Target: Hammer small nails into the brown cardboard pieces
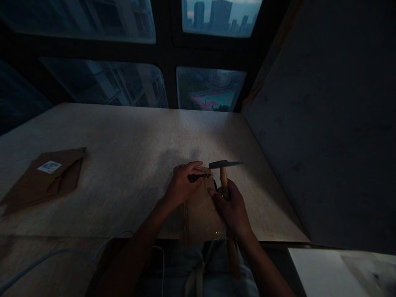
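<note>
The left hand (182,182) has its grip pinching a small dark tool (193,178) with what looks, in dim light, like a spiral tip, over a folded brown cardboard piece (203,214) at the pale wooden counter's (130,136) near edge. The right hand's (232,205) grip wraps a wooden-handled, dark-metal-headed hammer (223,177).
</note>
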`<state>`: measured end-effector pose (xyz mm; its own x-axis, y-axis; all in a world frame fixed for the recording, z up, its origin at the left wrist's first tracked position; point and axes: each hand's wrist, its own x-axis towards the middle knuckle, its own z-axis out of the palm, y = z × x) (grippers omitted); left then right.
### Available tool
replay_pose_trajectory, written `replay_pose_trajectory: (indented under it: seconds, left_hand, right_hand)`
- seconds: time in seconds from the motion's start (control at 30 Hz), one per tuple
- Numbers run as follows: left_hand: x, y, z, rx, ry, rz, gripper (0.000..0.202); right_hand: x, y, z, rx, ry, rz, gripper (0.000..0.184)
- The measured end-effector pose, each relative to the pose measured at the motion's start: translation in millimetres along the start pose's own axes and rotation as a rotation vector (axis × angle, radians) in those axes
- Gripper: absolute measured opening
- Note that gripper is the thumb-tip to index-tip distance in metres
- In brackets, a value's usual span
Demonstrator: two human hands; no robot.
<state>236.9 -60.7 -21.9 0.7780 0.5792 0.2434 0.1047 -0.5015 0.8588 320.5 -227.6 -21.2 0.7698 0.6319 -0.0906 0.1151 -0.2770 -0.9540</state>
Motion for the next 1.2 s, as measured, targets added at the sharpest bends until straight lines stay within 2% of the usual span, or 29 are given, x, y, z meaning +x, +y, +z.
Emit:
replay_pose_trajectory:
  seconds: [0.27, 0.53, 0.67, 0.83, 1.1, 1.2]
  left_hand:
    - [1, 1, -0.4, -0.086, 0.039, -0.035, 0.042]
    - [-1, 1, 4.5, 0.107, 0.149, 0.021, 0.051]
    - [-5, 0, -3.2, 0.119, 0.1, 0.021, 0.056]
    - [-8, 0, -7.5, 0.028, 0.026, -0.022, 0.05]
    - [-5, 0, 0.0, 0.01, 0.114, -0.061, 0.043]
    - [-5, -1, -0.4, 0.003, 0.114, -0.054, 0.044]
  right_hand:
    - [1, -2, 1, 0.004, 0.002, 0.02, 0.032]
    - [1, -3, 1, 0.005, 0.002, -0.001, 0.031]
    - [1, -2, 1, -0.006, 0.002, 0.004, 0.031]
    - [1, -2, 1, 0.009, 0.004, 0.01, 0.031]
    - [1, -2, 1, -0.006, 0.005, 0.01, 0.031]
    - [0, -3, 1, -0.006, 0.012, 0.004, 0.03]
